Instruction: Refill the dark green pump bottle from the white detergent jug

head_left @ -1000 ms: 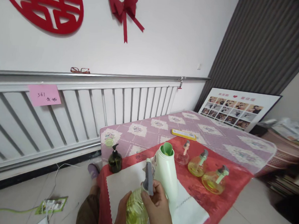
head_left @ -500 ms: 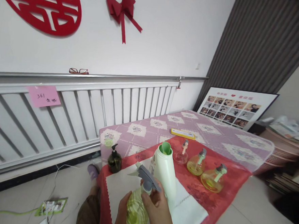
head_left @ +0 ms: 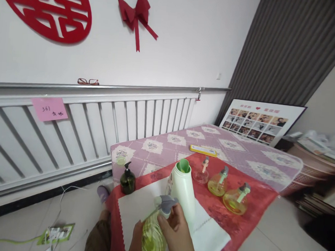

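Observation:
A clear spray bottle (head_left: 153, 235) with yellow-green liquid is held low over the table's near side. My left hand (head_left: 136, 241) wraps around its body from the left and below. At its neck, the fingers of my right hand (head_left: 177, 229) are closed on the collar of the grey spray head (head_left: 166, 204), which sits on the bottle. Just behind stands a large pale green refill bottle (head_left: 184, 191), uncapped, its green inner spout showing. A dark pump bottle (head_left: 128, 180) stands to the left, with a light green cap (head_left: 120, 160) behind it.
Three more spray bottles stand on the red cloth (head_left: 215, 224) at right: one pinkish (head_left: 200, 175), two yellowish (head_left: 217, 186) (head_left: 235, 203). A yellow case (head_left: 203, 150) lies farther back. A white cloth (head_left: 209, 239) lies under the work. A radiator (head_left: 145, 116) lines the wall.
The spray head has turned on the bottle's neck, its nozzle and trigger now pointing differently. Both hands keep their hold, and the view has shifted slightly.

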Available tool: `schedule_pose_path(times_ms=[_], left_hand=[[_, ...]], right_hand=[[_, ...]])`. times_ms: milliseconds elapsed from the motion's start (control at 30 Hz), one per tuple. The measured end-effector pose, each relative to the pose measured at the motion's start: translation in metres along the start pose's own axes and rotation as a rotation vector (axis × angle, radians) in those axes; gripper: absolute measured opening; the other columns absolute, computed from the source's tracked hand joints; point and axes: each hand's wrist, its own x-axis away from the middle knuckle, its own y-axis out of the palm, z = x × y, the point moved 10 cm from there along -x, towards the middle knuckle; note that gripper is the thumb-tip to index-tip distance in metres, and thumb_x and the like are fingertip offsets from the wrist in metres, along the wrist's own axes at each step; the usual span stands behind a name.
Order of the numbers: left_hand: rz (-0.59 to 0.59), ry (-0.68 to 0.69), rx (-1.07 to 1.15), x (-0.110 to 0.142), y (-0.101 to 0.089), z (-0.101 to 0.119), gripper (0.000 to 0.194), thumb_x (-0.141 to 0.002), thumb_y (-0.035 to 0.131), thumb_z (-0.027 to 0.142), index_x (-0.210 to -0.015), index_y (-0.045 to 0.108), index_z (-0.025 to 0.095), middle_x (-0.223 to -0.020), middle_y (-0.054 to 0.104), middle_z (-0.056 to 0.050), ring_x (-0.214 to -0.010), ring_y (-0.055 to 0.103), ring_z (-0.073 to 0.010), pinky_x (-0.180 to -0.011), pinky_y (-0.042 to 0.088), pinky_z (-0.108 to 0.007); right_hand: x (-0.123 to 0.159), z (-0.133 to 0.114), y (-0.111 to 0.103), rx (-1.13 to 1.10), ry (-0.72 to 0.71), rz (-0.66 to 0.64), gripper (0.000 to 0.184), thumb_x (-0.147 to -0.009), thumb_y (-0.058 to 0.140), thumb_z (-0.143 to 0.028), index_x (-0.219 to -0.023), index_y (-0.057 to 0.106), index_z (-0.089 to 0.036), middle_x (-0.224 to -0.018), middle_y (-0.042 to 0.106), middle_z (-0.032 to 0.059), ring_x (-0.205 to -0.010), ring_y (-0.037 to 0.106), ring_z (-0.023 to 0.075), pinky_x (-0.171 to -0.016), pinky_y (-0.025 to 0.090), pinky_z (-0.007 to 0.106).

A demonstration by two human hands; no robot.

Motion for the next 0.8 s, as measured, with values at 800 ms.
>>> schedule_pose_path(times_ms=[800], left_hand=[[-0.096, -0.082, 0.269, -0.002, 0.016, 0.029, 0.075, -0.043, 0.084, 0.044, -0.111, 0.059, 0.027, -0.107, 0.069, -0.009, -0.104, 0.062, -0.0359, -0.089, 0.052, -0.047]], right_hand=[[0.005, -0.029, -0.019, 0.126, 0.021, 0.087, 0.032, -0.074, 0.069, -0.048, -0.088, 0.066, -0.02, -0.076, 0.069, 0.0035, -0.078, 0.064, 0.0228, -0.077, 0.051, 0.034]])
